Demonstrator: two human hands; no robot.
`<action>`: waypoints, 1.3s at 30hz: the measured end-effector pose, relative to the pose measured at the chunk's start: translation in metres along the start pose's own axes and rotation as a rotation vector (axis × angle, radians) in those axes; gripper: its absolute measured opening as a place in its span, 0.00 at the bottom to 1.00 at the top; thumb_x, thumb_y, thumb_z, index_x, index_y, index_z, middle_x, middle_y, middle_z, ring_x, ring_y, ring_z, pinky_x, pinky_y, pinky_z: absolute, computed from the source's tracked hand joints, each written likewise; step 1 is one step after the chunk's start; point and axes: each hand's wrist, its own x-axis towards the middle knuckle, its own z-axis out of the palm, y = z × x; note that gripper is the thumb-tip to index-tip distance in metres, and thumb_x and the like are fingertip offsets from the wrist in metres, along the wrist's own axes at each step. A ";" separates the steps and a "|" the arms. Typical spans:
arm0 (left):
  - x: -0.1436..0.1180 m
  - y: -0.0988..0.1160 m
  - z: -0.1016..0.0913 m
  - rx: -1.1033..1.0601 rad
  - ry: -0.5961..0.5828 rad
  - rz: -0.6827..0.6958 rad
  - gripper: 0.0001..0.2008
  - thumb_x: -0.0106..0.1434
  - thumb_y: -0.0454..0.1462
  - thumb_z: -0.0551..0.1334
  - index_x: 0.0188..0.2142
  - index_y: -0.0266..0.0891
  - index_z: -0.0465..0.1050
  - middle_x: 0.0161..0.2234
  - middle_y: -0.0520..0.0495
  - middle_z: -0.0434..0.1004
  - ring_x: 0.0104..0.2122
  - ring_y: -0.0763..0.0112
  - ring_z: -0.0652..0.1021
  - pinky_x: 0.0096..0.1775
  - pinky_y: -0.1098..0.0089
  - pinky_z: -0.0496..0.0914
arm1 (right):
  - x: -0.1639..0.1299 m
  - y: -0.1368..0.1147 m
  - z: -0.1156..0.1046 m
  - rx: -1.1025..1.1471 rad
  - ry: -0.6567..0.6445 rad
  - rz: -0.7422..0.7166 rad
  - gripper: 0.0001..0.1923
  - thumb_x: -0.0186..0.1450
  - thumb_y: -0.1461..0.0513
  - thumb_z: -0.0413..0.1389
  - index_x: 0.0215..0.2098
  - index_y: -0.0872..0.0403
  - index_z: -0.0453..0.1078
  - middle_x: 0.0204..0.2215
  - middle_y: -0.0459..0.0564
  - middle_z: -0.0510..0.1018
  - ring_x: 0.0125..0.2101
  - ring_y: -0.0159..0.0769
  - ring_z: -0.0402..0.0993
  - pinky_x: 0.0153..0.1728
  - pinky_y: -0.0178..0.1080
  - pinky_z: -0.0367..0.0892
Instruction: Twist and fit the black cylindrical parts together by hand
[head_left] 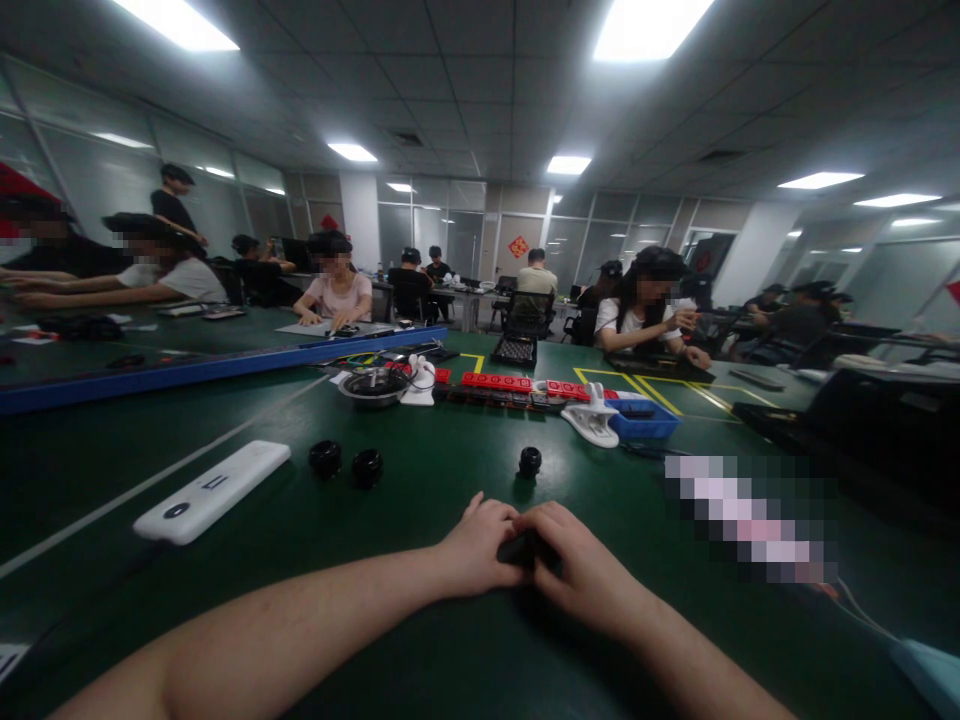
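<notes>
Surface (450,640): big, dark green, with everything lying on it.
White box (211,491): long and flat, off to the left.
Left hand (476,548): grip closed on the small black thing.
Right hand (581,565): grip closed on it too.
Small black thing (527,548): between both hands, mostly hidden.
Black knobs (346,462): two, side by side, near the white box.
Black knob (529,461): alone, just past the hands.

— How many small black round parts (325,458) lie loose on the green table (420,640)?

— Three: two side by side at left, one (529,460) alone at centre. A fourth dark piece (525,549) sits between the two hands.

— And the rest?

— One white power bank (212,490), one blue tray (643,418), one metal bowl (373,384), one row of red blocks (525,384).
</notes>
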 end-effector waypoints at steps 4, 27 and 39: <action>0.000 -0.002 0.002 0.021 -0.021 0.027 0.18 0.52 0.45 0.63 0.42 0.41 0.69 0.43 0.46 0.67 0.47 0.59 0.66 0.54 0.47 0.46 | 0.000 0.001 -0.001 -0.062 0.068 0.093 0.23 0.54 0.69 0.53 0.48 0.55 0.61 0.45 0.53 0.68 0.47 0.40 0.62 0.49 0.42 0.58; -0.002 -0.002 0.000 -0.021 -0.013 0.029 0.17 0.52 0.46 0.63 0.40 0.43 0.69 0.43 0.48 0.67 0.46 0.60 0.66 0.54 0.47 0.46 | 0.002 0.004 -0.002 -0.198 0.088 0.318 0.17 0.57 0.57 0.54 0.43 0.55 0.64 0.38 0.53 0.71 0.39 0.41 0.68 0.39 0.40 0.63; 0.000 -0.003 0.002 0.008 -0.012 0.023 0.17 0.53 0.44 0.63 0.42 0.41 0.69 0.43 0.47 0.68 0.47 0.59 0.66 0.54 0.48 0.45 | 0.001 -0.003 -0.003 -0.183 0.034 0.177 0.23 0.52 0.69 0.52 0.47 0.56 0.61 0.43 0.53 0.70 0.44 0.40 0.65 0.46 0.40 0.60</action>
